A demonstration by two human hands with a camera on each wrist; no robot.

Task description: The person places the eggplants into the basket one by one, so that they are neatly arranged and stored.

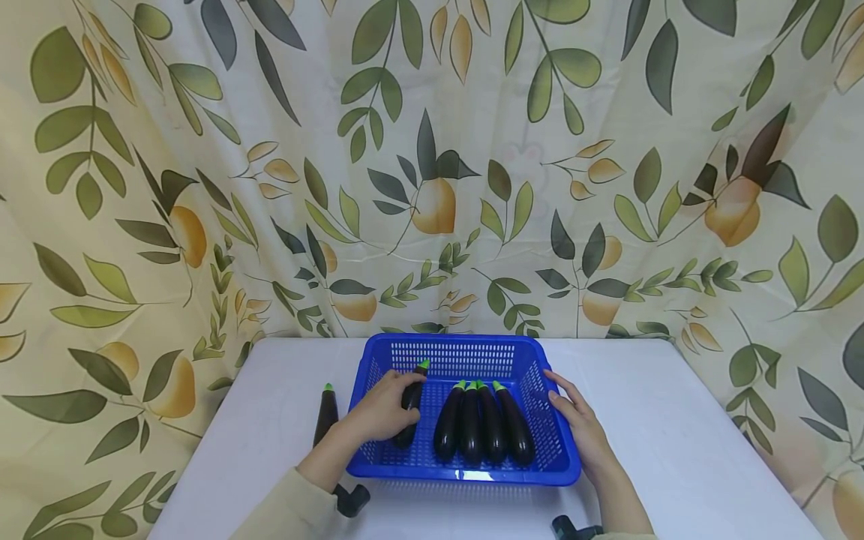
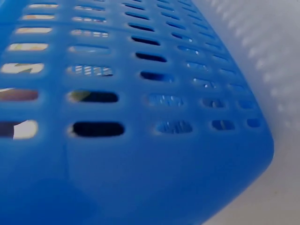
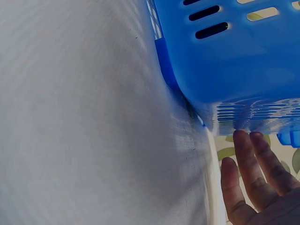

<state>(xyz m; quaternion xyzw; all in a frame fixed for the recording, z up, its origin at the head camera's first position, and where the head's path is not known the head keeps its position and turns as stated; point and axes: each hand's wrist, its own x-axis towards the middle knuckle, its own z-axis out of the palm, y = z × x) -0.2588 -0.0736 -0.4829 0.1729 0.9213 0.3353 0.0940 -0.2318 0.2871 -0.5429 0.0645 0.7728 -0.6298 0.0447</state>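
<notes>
My left hand (image 1: 383, 406) grips a dark eggplant (image 1: 410, 396) with a green stem end, at the left inside of a blue plastic basket (image 1: 459, 475). To its right, several eggplants (image 1: 472, 431) lie side by side in the basket, stems to the back. My right hand (image 1: 582, 427) holds the basket's right rim; in the right wrist view its extended fingers (image 3: 253, 173) touch the outer wall. Another eggplant (image 1: 327, 412) lies on the table left of the basket, partly hidden by my left arm. The left wrist view shows the basket's slotted wall (image 2: 140, 164), but not the hand.
The basket stands on a white-covered table (image 1: 628, 390). Behind it hangs a leaf-and-fruit patterned curtain (image 1: 472, 262). Dark wrist devices (image 1: 352, 500) show near the front of the basket.
</notes>
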